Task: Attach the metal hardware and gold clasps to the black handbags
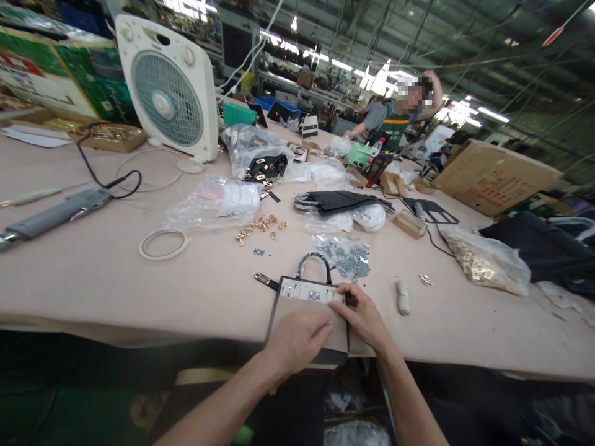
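A small handbag point(297, 305) with a beige panel and dark edges lies at the table's front edge. Its wrapped top handle point(314, 257) points away from me, and a dark strap with a metal clasp point(266, 280) sticks out on the left. Metal fittings show along its pale upper strip. My left hand point(300, 337) rests on the beige panel with its fingers curled in; whatever they may hold is hidden. At the bag's upper right corner, my right hand point(360, 313) grips the edge between thumb and fingers.
Beyond the bag lie thin metal plates point(348, 255) and gold-coloured fittings point(263, 226). A tape roll point(163, 245), a grey electric screwdriver point(60, 214) and a white fan point(170, 93) stand left. To the right are a small cloth roll point(403, 297) and a bag of parts point(488, 260). A co-worker point(395, 124) is at the back.
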Available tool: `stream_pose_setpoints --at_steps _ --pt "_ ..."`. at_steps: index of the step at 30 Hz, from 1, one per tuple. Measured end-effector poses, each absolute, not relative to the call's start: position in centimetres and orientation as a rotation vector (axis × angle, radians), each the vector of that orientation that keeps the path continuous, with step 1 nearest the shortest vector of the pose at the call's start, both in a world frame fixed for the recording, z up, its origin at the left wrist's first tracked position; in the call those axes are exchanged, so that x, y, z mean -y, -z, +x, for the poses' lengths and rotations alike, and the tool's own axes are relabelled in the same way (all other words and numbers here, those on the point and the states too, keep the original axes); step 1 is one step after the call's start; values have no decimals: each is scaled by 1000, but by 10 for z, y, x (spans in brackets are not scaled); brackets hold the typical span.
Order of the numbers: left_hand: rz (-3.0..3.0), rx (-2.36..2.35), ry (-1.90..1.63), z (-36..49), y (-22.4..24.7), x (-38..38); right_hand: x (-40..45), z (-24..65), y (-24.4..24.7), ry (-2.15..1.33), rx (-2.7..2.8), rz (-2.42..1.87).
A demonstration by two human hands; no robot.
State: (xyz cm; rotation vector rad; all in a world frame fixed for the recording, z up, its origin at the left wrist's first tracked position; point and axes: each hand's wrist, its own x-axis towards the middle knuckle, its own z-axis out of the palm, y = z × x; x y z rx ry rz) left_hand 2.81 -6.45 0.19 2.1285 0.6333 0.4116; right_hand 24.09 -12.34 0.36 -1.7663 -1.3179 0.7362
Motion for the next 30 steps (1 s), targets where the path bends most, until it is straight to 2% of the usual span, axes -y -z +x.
stream_pose_setpoints --at_steps 5,12,19,24,30 --pt "2042 -552 -440 26 -5 62 115 251 -2 -926 1179 -1727" --pt "1909 -530 -508 26 -1 62 104 259 3 -892 1119 -1781" --pt "1907 -564 -477 25 -2 60 110 248 12 -629 1091 -1735" --pt "1922 -561 -404 23 -4 56 140 244 -11 -495 932 -1666" --pt "1892 -479 -426 18 -2 54 171 211 -46 -597 1456 -1646"
